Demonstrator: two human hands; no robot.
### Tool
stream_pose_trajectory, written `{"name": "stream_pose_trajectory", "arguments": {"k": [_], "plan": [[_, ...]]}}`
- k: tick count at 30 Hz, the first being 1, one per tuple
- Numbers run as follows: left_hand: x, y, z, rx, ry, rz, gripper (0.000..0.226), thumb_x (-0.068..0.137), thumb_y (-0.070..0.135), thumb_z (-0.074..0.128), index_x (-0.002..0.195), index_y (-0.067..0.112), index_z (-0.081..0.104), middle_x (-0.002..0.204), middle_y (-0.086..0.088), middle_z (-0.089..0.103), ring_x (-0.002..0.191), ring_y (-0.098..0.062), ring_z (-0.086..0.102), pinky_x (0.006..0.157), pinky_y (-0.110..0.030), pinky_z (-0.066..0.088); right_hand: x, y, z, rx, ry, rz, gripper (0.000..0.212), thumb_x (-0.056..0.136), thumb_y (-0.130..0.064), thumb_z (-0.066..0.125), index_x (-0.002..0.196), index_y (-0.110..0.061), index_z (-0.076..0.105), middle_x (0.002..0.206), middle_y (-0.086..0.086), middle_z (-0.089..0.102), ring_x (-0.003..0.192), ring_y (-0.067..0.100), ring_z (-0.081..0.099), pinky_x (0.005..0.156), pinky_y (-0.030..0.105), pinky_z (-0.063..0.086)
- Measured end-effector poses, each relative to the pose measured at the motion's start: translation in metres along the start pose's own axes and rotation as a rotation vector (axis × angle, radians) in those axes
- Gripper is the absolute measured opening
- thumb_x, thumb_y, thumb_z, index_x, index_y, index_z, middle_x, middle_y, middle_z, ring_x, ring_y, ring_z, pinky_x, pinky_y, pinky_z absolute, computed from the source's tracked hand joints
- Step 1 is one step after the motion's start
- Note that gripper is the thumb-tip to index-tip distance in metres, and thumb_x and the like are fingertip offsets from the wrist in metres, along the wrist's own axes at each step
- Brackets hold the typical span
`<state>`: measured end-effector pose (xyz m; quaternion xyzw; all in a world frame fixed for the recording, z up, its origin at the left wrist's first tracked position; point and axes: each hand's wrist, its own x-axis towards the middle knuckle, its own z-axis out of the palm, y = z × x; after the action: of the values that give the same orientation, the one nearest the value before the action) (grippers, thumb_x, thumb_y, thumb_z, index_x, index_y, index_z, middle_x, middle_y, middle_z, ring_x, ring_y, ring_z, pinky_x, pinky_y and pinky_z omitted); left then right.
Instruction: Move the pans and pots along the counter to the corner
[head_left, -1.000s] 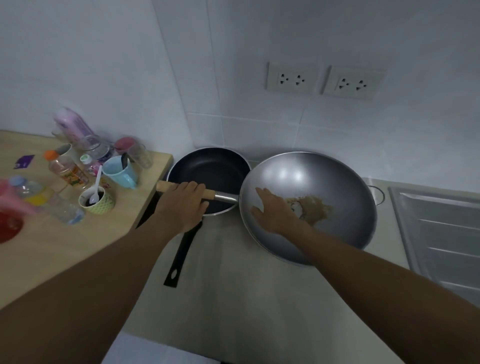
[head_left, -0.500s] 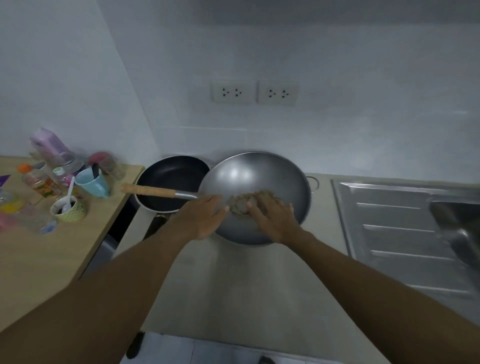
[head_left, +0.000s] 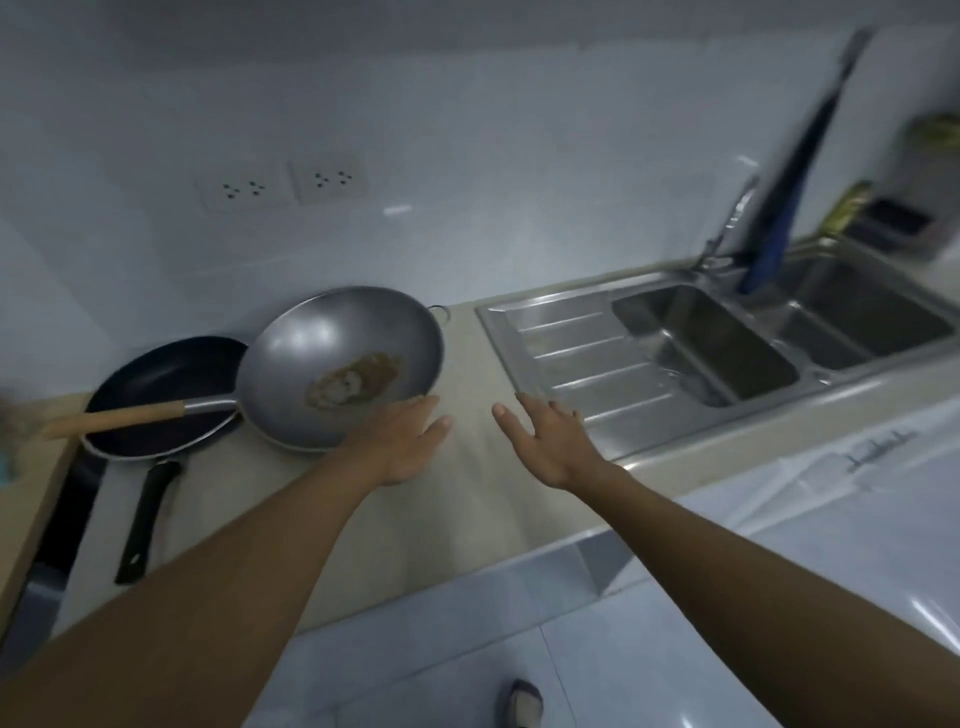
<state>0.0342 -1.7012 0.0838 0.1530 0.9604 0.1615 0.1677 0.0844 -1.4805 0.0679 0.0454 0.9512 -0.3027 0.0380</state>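
Both hands off the wok (head_left: 343, 364) now — left hand (head_left: 402, 441), right hand (head_left: 550, 444) open, empty. Wok parked against frying pan (head_left: 161, 395) in the desk (head_left: 467, 499) corner — likely done.

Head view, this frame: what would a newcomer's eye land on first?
Most likely the grey wok at the back left of the counter, with a brown patch at its bottom and its wooden handle lying across the black frying pan beside it. Next, the two open hands, left hand by the wok's near rim, right hand beside the steel sink.
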Motion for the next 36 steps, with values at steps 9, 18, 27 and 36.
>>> {"name": "stream_pose_trajectory", "arguments": {"k": [9, 18, 27, 36], "plan": [[0.027, 0.172, 0.052, 0.046, -0.128, 0.255, 0.061, 0.1, 0.057, 0.03, 0.152, 0.025, 0.035, 0.158, -0.004, 0.036, 0.143, -0.025, 0.037, 0.116, -0.041, 0.029, -0.091, 0.133, -0.091, 0.079, 0.164, 0.233, 0.081, 0.093, -0.074, 0.024, 0.153, -0.021, 0.035, 0.156, 0.007, 0.041, 0.146, 0.03, 0.03, 0.119, 0.055, 0.015], [0.072, 0.389, 0.124, 0.079, -0.197, 0.51, 0.052, 0.099, 0.058, 0.029, 0.144, 0.035, 0.041, 0.151, -0.004, 0.046, 0.135, -0.032, 0.044, 0.108, -0.046, 0.036, -0.168, 0.291, -0.197, 0.149, 0.304, 0.518, 0.08, 0.093, -0.074, 0.025, 0.154, -0.023, 0.032, 0.156, 0.007, 0.04, 0.147, 0.032, 0.023, 0.12, 0.054, 0.013], [0.116, 0.554, 0.181, 0.167, -0.26, 0.689, 0.065, 0.098, 0.065, 0.021, 0.156, 0.035, 0.022, 0.163, 0.011, 0.023, 0.149, -0.018, 0.025, 0.116, -0.043, 0.023, -0.199, 0.408, -0.283, 0.193, 0.408, 0.676, 0.08, 0.093, -0.075, 0.026, 0.155, -0.025, 0.03, 0.157, 0.008, 0.038, 0.147, 0.031, 0.022, 0.12, 0.053, 0.012], [0.218, 0.678, 0.204, 0.2, -0.323, 0.873, 0.066, 0.097, 0.066, 0.02, 0.154, 0.034, 0.025, 0.161, 0.008, 0.029, 0.146, -0.021, 0.03, 0.116, -0.05, 0.029, -0.163, 0.502, -0.35, 0.225, 0.525, 0.797, 0.081, 0.092, -0.076, 0.025, 0.155, -0.024, 0.031, 0.157, 0.008, 0.039, 0.147, 0.031, 0.026, 0.121, 0.053, 0.015]]}}
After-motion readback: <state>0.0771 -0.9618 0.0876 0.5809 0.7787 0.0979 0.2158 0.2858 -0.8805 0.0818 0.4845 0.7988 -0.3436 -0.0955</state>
